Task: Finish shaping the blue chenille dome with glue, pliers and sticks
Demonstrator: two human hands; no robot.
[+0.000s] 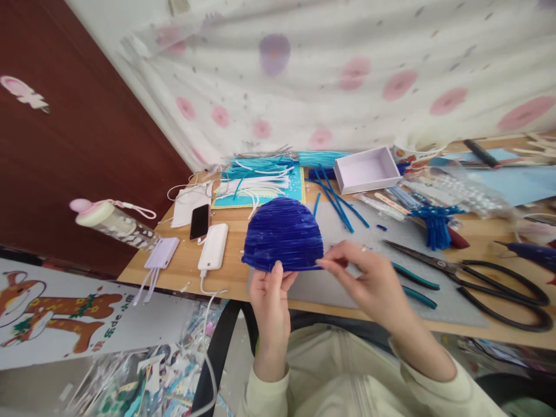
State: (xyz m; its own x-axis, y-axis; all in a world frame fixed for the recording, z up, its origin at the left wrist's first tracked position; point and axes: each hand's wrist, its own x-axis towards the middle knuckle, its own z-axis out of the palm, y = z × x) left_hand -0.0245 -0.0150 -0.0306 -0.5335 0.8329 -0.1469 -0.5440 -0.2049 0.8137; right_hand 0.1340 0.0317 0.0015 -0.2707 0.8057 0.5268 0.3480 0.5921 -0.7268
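A dark blue half-round piece [284, 234], ribbed like rows of pipe cleaners laid side by side, is held up in front of me over the table's front edge. My left hand [273, 295] grips its straight lower edge, thumb in front and fingers behind. At the lower right corner, thumb and fingertips of my right hand [367, 278] pinch the end of the bottom blue strand. Behind the piece lie several loose blue pipe cleaners [336, 200]. Teal-handled pliers [419, 286] lie partly hidden behind my right hand, beside large black scissors [452, 266].
White and light blue pipe cleaners [256, 179] are heaped at the back, near a lavender open box [368, 171]. A phone [200, 222], a white power bank [213, 246] and a lilac one [166, 253] lie left. A blue glue gun [532, 252] is far right.
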